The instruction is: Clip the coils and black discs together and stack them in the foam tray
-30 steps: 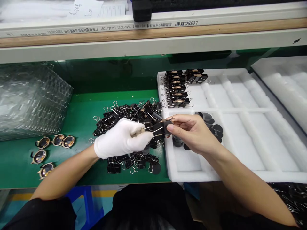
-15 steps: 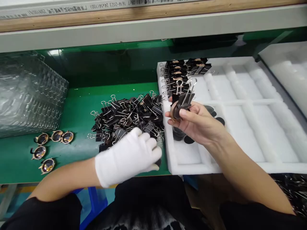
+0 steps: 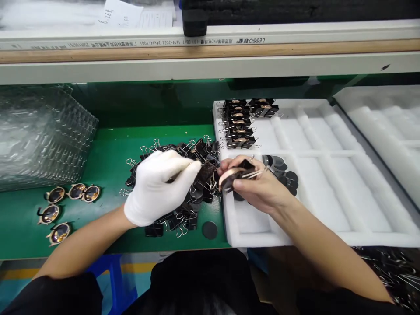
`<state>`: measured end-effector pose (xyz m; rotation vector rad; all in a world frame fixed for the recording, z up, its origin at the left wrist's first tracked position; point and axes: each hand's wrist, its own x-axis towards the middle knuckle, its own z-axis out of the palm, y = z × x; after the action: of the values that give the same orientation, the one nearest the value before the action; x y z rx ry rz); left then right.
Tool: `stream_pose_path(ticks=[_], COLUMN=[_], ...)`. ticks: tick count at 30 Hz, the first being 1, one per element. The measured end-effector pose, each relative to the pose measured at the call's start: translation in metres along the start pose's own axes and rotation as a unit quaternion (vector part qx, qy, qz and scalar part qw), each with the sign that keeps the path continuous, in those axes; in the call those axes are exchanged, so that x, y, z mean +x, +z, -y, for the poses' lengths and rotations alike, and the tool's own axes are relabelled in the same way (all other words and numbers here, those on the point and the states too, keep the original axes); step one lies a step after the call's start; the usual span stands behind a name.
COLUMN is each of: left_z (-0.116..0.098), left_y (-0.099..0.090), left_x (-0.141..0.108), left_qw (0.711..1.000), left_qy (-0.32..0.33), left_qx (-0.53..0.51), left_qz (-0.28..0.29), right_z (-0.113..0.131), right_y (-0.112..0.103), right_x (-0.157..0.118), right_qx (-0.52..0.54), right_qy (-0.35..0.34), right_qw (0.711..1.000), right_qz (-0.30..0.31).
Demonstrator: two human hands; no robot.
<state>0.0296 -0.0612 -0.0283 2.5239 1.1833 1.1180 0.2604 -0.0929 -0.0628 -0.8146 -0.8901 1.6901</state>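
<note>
My left hand (image 3: 162,186), in a white glove, is closed in a pinch over the pile of black binder clips (image 3: 185,218). A dark binder clip (image 3: 207,171) sits at its fingertips and appears to be pinched there. My bare right hand (image 3: 256,186) is closed around a gold-rimmed glasses piece (image 3: 229,173), over the left edge of the white foam tray (image 3: 231,218). A black binder clip (image 3: 246,165) with wire handles is clamped on that piece. Fingers hide part of it.
Clamped gold pieces (image 3: 241,131) stand in a row in the tray's far left compartments, near black discs (image 3: 278,168). One black disc (image 3: 210,229) lies on the green table. Round sunglasses (image 3: 59,232) and stacked clear plastic trays (image 3: 42,140) are at left. A shelf beam (image 3: 210,70) crosses above.
My left hand has risen from the near side of the pile and turned to a pinch. My right hand has tilted the clamped piece over and shifted slightly left. The view has tilted up.
</note>
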Motion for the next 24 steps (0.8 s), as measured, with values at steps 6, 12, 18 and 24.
stream_pose_path(ticks=[6,12,18,24], left_z=[0.001,0.007,-0.001,0.009], left_y=[-0.003,-0.018,-0.011,-0.012], left_x=[0.002,0.003,0.000,0.005], left_qw=[0.979,0.953,0.958,0.967], left_qy=[-0.042,-0.047,-0.032,-0.042], left_qx=[-0.110,-0.051,-0.012,-0.076], left_qz=[0.165,0.295,0.283,0.238], right_z=[-0.004,0.005,0.005,0.003], right_y=[0.004,0.005,0.006,0.006], right_x=[-0.003,-0.007,-0.007,0.000], right_qx=[-0.113,-0.241,-0.261,-0.032], right_qy=[-0.038,-0.055,-0.028,0.009], right_qw=[0.992,0.967,0.961,0.999], right_qz=[0.031,0.065,0.087,-0.038])
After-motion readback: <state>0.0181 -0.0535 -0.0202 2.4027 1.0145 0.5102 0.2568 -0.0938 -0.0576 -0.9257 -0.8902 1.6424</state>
